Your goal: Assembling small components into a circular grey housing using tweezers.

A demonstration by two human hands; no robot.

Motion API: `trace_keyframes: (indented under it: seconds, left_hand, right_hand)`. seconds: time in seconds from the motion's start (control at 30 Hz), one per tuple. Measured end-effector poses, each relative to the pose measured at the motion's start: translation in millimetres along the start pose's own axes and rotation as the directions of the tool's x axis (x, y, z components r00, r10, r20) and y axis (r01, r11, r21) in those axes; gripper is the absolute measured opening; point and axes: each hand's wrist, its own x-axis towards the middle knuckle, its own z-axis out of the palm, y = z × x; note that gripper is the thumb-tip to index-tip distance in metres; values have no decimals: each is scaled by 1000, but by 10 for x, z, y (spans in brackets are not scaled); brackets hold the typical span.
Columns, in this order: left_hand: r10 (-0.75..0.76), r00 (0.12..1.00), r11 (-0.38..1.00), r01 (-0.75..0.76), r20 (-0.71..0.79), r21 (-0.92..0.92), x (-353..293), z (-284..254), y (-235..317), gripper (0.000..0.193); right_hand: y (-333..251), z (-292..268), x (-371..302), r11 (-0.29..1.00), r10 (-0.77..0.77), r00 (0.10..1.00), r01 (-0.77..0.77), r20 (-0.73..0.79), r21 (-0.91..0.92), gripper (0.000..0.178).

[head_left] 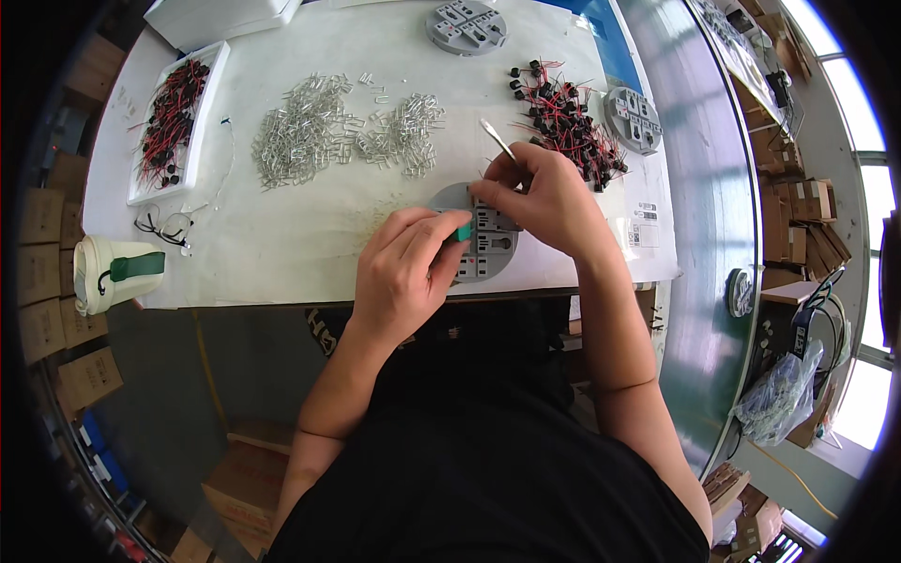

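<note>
A round grey fixture [496, 261] with moulded slots lies at the table's near edge, partly covered by both hands. My left hand [399, 267] is closed over its left side, thumb and forefinger pinching a small green piece [463, 231]. My right hand [556, 205] reaches over the far side of the fixture, fingertips down at its slots. In that same hand is a slim metal tool [497, 139], its flat pale tip sticking out up and to the left. Whether those fingertips also pinch a small part is hidden.
Beyond the hands lie piles of small shiny metal clips [310, 131] and black buzzer-like parts with red wires [568, 117]. More wired parts fill a white tray [211, 103] at left. Similar grey discs [466, 28] sit farther off. Glasses [164, 225] and a cream bin [94, 272] are left.
</note>
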Motion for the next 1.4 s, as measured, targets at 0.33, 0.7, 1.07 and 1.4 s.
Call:
trace_keyframes:
  seconds: [0.33, 0.7, 1.07, 1.4]
  left_hand:
    - [-18, 1000, 1000, 18, -2, -1, 7, 24, 17, 34]
    - [-10, 1000, 1000, 10, 14, 2, 17, 41, -2, 34]
    - [-18, 1000, 1000, 18, 5, -3, 13, 39, 5, 33]
    - [-21, 1000, 1000, 21, 3, -16, 17, 43, -11, 33]
  right_hand:
    - [124, -25, -3, 993, 32, 999, -36, 42, 116, 26]
    - [80, -84, 120, 996, -47, 985, 60, 165, -73, 28]
    - [-32, -137, 173, 996, 74, 961, -58, 266, -68, 27]
    - [-40, -133, 241, 994, 48, 949, -16, 313, -104, 27]
